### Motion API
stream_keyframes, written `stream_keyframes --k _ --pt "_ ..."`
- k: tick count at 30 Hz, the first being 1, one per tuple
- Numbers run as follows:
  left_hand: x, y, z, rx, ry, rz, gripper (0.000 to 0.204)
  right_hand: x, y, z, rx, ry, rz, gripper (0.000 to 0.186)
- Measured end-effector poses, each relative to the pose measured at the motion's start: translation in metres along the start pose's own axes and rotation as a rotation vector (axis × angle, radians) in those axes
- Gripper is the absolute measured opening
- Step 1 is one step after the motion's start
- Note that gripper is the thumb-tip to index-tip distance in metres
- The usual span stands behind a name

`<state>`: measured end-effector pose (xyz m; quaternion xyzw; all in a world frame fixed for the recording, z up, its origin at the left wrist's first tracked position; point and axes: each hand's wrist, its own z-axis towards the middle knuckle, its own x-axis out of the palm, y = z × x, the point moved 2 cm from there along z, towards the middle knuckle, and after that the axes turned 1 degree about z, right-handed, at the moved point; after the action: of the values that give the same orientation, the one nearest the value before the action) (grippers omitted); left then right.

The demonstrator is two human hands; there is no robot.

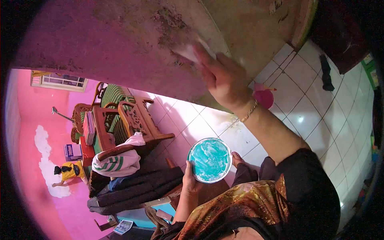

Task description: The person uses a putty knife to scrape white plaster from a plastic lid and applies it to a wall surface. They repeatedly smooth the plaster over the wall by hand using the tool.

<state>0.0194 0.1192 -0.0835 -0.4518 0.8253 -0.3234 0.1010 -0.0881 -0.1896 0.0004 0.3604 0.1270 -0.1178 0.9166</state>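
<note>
My left hand (192, 184) grips the edge of a round container (210, 159) with a pale rim and a teal inside smeared with white paste. It is held in front of my body, above the floor. Up at the worn wall (132, 52), my right hand (228, 82) is closed, thumb extended, on a whitish flat thing (188, 52). Motion smears this piece, so its exact kind does not show. It lies against or very near the wall, next to a dark, flaking patch (170, 32).
Behind my right wrist, a pink bucket (264, 97) stands on white floor tiles (308, 108). Left are carved wooden chairs (134, 116), draped clothes (136, 188) and a person in yellow (74, 171) by a pink wall (30, 104) with white patches. A dark cloth (326, 74) lies far right.
</note>
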Motion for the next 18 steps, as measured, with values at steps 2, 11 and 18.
stream_keyframes --k 2,11,18 --pt "0.001 -0.001 -0.001 -0.004 0.016 0.033 0.057 0.007 -0.007 -0.017 -0.029 -0.039 0.022 0.046" --pt "0.002 0.001 -0.002 -0.047 -0.022 -0.046 0.056 0.006 -0.003 0.004 -0.012 -0.085 0.097 0.044" --pt "-0.015 0.008 0.009 0.034 0.06 -0.063 0.055 -0.01 0.005 0.059 -0.033 -0.171 0.123 0.042"
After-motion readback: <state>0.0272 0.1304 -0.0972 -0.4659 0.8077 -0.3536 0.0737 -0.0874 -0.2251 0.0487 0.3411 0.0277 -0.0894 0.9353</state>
